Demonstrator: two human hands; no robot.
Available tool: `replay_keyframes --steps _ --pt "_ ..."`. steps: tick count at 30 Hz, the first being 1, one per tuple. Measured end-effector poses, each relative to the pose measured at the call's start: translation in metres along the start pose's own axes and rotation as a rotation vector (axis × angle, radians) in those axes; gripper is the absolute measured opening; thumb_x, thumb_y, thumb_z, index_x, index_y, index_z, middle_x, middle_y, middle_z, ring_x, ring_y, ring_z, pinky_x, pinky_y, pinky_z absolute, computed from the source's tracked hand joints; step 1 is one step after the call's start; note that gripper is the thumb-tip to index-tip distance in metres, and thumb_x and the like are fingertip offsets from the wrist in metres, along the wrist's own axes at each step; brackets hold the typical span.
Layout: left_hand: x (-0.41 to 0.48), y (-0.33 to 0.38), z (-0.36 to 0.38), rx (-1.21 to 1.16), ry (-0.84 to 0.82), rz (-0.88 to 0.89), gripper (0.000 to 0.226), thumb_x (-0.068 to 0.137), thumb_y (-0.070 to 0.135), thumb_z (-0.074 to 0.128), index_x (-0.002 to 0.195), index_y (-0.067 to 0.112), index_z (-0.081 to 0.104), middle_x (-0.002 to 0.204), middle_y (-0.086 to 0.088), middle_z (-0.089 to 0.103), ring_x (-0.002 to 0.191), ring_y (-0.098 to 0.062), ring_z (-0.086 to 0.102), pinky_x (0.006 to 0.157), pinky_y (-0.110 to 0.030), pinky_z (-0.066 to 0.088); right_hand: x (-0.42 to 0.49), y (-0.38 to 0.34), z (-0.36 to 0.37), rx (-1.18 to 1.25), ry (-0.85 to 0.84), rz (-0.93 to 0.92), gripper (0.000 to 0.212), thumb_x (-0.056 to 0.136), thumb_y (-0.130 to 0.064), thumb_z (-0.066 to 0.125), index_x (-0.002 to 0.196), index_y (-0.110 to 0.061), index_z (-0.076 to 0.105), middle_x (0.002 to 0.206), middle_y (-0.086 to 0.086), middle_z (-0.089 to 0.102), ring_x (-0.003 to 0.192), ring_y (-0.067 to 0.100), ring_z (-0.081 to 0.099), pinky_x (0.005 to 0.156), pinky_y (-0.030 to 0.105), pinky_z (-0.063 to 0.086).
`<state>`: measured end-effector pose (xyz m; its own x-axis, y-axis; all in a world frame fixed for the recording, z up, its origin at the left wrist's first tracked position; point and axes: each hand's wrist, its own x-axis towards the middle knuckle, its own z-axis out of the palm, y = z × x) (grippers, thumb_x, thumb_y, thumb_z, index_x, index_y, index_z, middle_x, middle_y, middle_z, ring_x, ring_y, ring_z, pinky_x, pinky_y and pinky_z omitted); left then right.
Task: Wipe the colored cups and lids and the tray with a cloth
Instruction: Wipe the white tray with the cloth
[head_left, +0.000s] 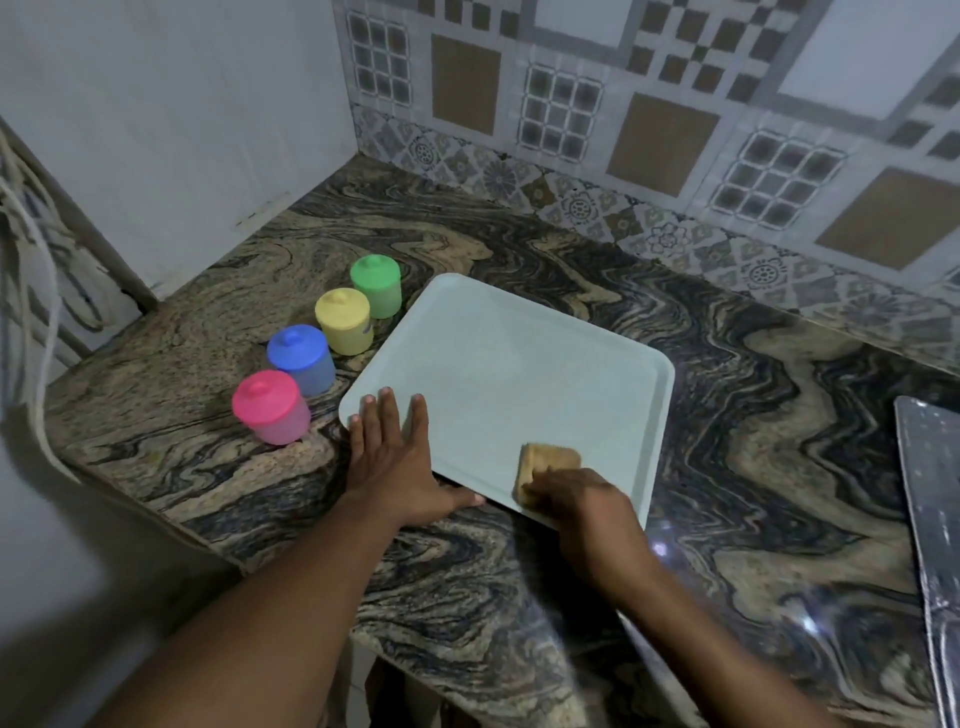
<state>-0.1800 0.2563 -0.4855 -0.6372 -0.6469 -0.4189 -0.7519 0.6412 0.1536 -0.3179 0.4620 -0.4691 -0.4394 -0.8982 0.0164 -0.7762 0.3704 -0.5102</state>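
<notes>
The right hand has its grip curled around a tan, spongy folded cloth and presses it on the near edge of a smooth, pale mint rectangular plastic tray with rounded corners. The left hand lies flat on the tray's near-left corner, grip open and holding nothing. The tray rests on a swirled brown-and-black stone tabletop. Just left stand four knob-lidded round plastic cups: pink cup, blue cup, yellow cup, green cup. A scuffed metal sheet lies right.
</notes>
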Motion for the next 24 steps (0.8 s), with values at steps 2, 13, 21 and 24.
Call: replay_keyframes --steps 2,13,21,24 --pt "0.0 0.004 -0.006 0.009 -0.045 -0.019 0.154 0.046 0.1 0.051 0.152 0.021 -0.028 0.156 -0.02 -0.039 0.143 -0.039 -0.036 0.119 -0.055 -0.017 0.011 0.015 -0.029 0.112 0.074 0.04 0.031 0.075 -0.011 0.064 0.099 -0.026 0.077 0.089 -0.024 0.074 0.091 -0.01 0.065 0.076 0.005 0.045" --pt "-0.005 0.009 -0.018 0.001 -0.071 -0.048 0.154 0.041 0.105 0.046 0.156 0.024 -0.018 0.161 -0.016 -0.029 0.149 -0.037 -0.027 0.122 -0.052 -0.009 0.011 0.012 -0.006 -0.187 0.091 0.187 0.021 0.084 -0.009 0.064 0.1 -0.022 0.072 0.104 0.004 0.071 0.1 0.027 0.063 0.077 0.031 0.046" --pt "-0.004 -0.012 -0.031 -0.131 0.098 -0.022 0.145 0.05 0.096 0.058 0.158 0.019 0.001 0.164 -0.011 0.007 0.151 -0.033 0.008 0.119 -0.051 0.021 0.064 0.058 -0.072 0.037 0.272 0.365 0.029 0.087 0.002 0.053 0.097 -0.014 0.075 0.102 0.009 0.075 0.098 0.024 0.068 0.078 0.023 0.044" --pt "-0.009 -0.018 -0.024 -0.065 0.166 -0.088 0.154 0.046 0.102 0.044 0.157 0.01 -0.008 0.165 -0.014 -0.006 0.152 -0.034 -0.004 0.121 -0.052 0.014 0.074 0.06 -0.049 -0.273 0.062 0.405 0.023 0.097 -0.01 0.051 0.11 -0.006 0.069 0.116 0.021 0.067 0.106 0.037 0.061 0.085 0.037 0.048"
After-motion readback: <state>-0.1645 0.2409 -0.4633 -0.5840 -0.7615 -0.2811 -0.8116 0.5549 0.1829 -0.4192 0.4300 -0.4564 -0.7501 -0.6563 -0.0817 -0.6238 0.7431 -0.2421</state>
